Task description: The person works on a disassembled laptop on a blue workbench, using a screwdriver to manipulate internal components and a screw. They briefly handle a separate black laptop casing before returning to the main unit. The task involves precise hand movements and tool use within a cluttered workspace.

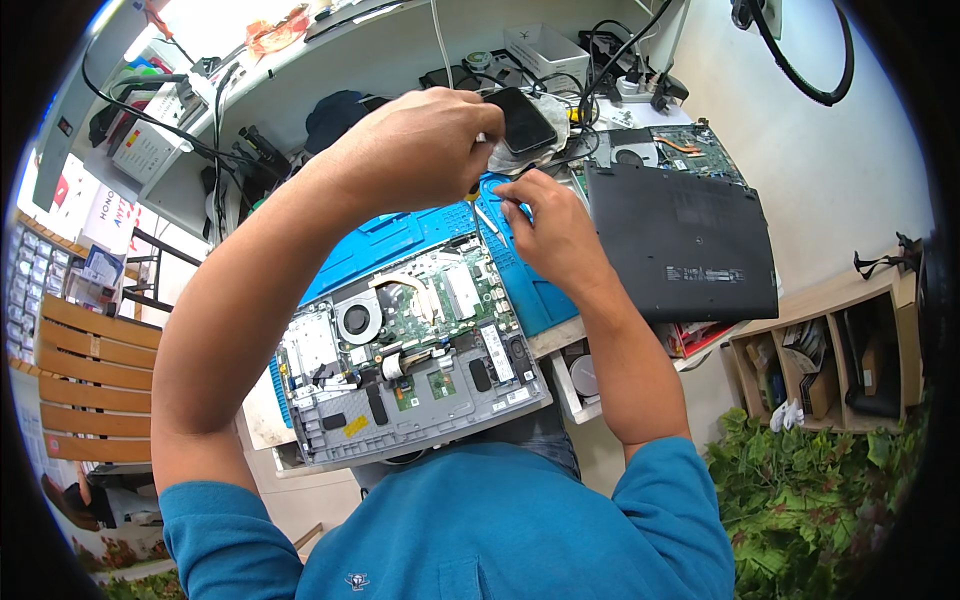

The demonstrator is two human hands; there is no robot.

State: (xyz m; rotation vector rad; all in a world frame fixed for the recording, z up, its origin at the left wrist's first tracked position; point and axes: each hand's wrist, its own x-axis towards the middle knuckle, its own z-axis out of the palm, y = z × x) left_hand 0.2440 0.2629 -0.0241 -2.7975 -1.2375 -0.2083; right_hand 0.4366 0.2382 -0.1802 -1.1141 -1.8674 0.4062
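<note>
An opened laptop base point(430, 385) lies in front of me, its fan, green circuit board and silver-grey frame exposed. Above its far right corner, my left hand point(435, 130) is closed, fingers curled round what looks like a screwdriver point(473, 196). Only a short yellow and dark part of that tool shows below the hand, pointing down toward the board's edge. My right hand point(550, 225) hovers just to the right over the blue work mat point(540, 295). Its thumb and fingers are pinched together, and whatever they hold is hidden. Near it, a slim pale tool point(490, 224) lies on the mat.
A black laptop bottom cover point(690, 240) lies at the right, partly over another opened laptop point(690, 150). Behind my hands are a black phone point(522, 120), tangled cables and a white bin point(547, 55). A wooden shelf unit point(830, 350) stands to the right.
</note>
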